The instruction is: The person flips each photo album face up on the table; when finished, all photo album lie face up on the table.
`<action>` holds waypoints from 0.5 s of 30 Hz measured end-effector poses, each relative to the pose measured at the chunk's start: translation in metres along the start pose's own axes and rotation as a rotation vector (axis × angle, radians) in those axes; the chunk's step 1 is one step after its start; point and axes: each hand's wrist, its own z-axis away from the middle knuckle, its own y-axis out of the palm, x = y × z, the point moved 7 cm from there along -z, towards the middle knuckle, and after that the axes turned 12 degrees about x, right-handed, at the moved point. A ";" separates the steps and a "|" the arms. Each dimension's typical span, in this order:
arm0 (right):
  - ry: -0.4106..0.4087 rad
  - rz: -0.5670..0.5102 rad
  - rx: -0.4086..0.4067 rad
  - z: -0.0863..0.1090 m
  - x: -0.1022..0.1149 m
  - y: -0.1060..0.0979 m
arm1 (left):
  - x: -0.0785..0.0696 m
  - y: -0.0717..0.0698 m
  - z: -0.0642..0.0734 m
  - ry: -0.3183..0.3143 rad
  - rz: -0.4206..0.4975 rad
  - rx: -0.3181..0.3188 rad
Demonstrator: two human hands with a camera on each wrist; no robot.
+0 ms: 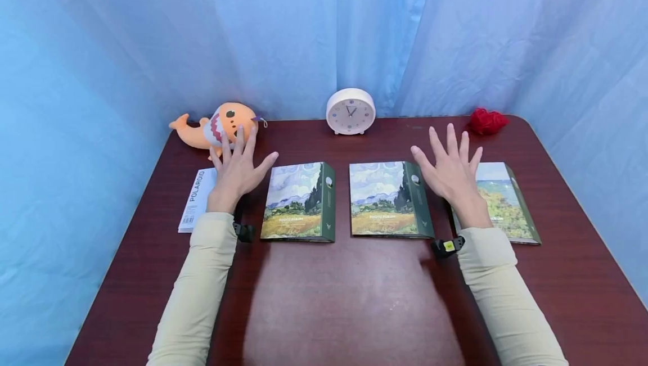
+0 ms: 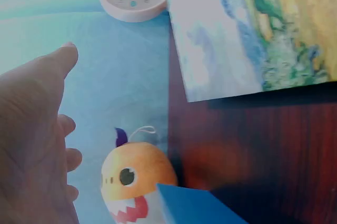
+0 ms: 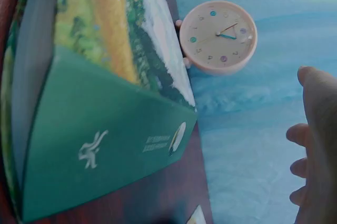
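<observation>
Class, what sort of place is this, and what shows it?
Probably a curtained-off desk space: blue curtains hang behind and beside a table bearing a clock and albums.

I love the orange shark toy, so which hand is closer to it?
The left hand. It is just in front of the orange shark toy, overlapping it in the head view; the right hand is far to the right, past the white clock.

"POLAROID" on white book [image 1: 198,198], plus barcode. "PHOTO ALBUM" on left album [image 1: 293,200] and middle album [image 1: 382,200]. Clock [image 1: 351,111]: small dial numerals.
</observation>
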 end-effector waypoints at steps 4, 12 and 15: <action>-0.030 -0.033 -0.069 -0.002 0.008 -0.009 | 0.001 -0.011 0.002 0.035 0.055 -0.006; -0.149 -0.195 -0.216 -0.004 0.037 -0.027 | 0.005 -0.040 0.009 0.176 0.232 -0.073; -0.212 -0.265 -0.268 -0.008 0.053 -0.029 | 0.010 -0.049 0.013 0.221 0.280 -0.133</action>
